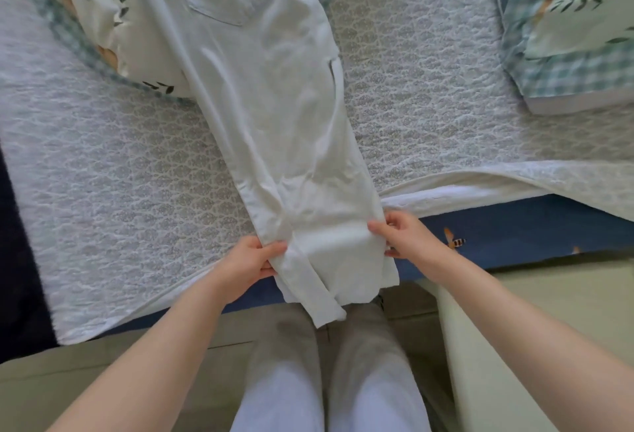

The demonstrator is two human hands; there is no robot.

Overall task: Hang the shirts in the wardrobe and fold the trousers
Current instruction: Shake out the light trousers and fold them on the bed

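White trousers (267, 116) lie stretched lengthwise on the bed, legs laid one over the other, back pocket at the top, hems hanging over the near bed edge. My left hand (252, 261) pinches the left edge of the legs near the hems. On the opposite side, my right hand (399, 234) pinches the right edge at about the same height. The waistband runs out of view at the top.
The bed carries a white quilted cover (113, 170) over a blue sheet (514, 236). A leaf-print pillow with checked trim (103, 13) lies at the top left, another (576, 37) at the top right. My legs stand against the bed's near edge.
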